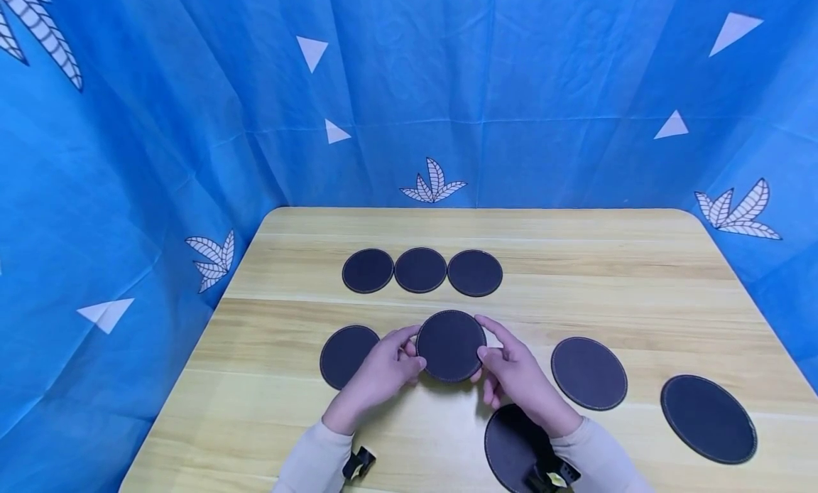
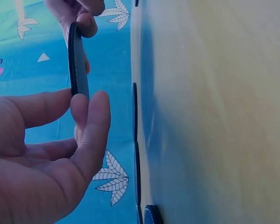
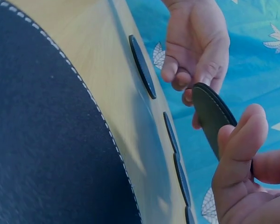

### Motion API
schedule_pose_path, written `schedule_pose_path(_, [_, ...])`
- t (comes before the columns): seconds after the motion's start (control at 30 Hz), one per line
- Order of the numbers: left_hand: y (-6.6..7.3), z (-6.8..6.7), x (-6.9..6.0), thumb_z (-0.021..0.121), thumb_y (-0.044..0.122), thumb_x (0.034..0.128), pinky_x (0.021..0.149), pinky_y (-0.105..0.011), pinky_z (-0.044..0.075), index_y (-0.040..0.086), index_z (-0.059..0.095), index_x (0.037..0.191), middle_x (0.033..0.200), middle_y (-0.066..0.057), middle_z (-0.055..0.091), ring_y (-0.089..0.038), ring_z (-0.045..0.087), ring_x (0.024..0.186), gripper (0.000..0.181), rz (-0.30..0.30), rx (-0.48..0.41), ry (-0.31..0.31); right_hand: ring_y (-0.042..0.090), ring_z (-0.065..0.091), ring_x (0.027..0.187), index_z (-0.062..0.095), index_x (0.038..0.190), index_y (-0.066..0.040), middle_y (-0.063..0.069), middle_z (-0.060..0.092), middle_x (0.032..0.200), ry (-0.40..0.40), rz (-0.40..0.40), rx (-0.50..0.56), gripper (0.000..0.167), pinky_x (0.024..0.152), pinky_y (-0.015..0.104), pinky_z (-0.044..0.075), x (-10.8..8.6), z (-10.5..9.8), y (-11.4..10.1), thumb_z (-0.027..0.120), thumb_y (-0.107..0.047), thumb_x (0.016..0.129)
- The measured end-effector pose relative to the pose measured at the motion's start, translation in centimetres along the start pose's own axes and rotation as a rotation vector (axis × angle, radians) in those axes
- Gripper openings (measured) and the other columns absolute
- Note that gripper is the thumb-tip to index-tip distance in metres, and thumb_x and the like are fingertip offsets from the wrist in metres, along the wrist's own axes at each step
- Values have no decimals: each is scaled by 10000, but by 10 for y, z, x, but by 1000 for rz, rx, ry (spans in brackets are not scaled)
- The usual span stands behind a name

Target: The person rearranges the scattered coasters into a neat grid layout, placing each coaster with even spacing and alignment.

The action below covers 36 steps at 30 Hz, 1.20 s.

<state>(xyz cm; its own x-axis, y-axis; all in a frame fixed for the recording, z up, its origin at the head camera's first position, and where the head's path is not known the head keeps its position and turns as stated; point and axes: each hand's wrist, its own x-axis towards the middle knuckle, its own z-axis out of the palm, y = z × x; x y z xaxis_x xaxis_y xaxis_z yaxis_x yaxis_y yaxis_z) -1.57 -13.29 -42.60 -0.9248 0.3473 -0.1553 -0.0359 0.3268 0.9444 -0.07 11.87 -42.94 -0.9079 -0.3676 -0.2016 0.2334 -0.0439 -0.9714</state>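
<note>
Have one dark round disc point(image 1: 451, 346) raised above the tabletop point(image 1: 255, 408), pinched at opposite edges between thumb and fingers of left hand point(image 1: 382, 367) and right hand point(image 1: 520, 372). Judge work partway along: count three discs point(image 1: 420, 271) set edge to edge in a row at the far side, against four loose discs point(image 1: 589, 374) nearer, spread apart and outside that row, plus the one in the hands. Read full layout and upper face from head view only; take from both wrist views the held disc nearly edge-on, with stitched underside and layered rim, single or stacked impossible to tell.
</note>
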Motion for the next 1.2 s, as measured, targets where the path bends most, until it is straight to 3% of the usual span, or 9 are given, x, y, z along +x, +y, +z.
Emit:
schedule_pose_path(0.23, [4, 2, 3, 650, -2, 928, 635, -301, 553, -44, 416, 1497, 953, -70, 511, -167, 597, 675, 616, 8, -44, 27, 158, 585, 452, 181, 1620, -148, 284, 640, 737, 1, -69, 21, 578, 409, 310, 504, 2, -3, 1, 425, -123, 1097])
schedule_pose_path(0.53, [9, 6, 8, 643, -36, 915, 606, -317, 542, -30, 418, 1508, 938, -74, 494, -181, 589, 664, 634, 25, -82, 57, 155, 581, 443, 196, 1617, -138, 259, 627, 700, 27, -126, 8, 578, 397, 316, 495, 3, -4, 0, 418, -67, 1087])
schedule_pose_path(0.7, [11, 6, 11, 641, -56, 904, 602, -312, 543, -38, 437, 1493, 906, -71, 496, -177, 588, 658, 623, 37, -79, 66, 161, 585, 447, 205, 1614, -144, 266, 624, 703, 38, -127, -2, 576, 410, 318, 498, 4, -4, -1, 418, -64, 1086])
schedule_pose_path(0.97, [17, 8, 14, 639, -33, 899, 504, -232, 430, 26, 482, 1487, 891, -52, 507, -173, 590, 616, 611, 12, -58, 88, 171, 592, 452, 223, 1609, -155, 333, 592, 715, 67, -112, -9, 573, 426, 323, 508, 6, -5, -4, 402, -28, 1079])
schedule_pose_path(1.2, [20, 11, 18, 622, -47, 905, 582, -290, 527, 61, 461, 1512, 875, -46, 477, -158, 574, 594, 637, -11, -88, 94, 188, 599, 459, 233, 1608, -151, 408, 554, 732, 81, -144, -18, 564, 434, 351, 527, 6, -6, -5, 404, -34, 1083])
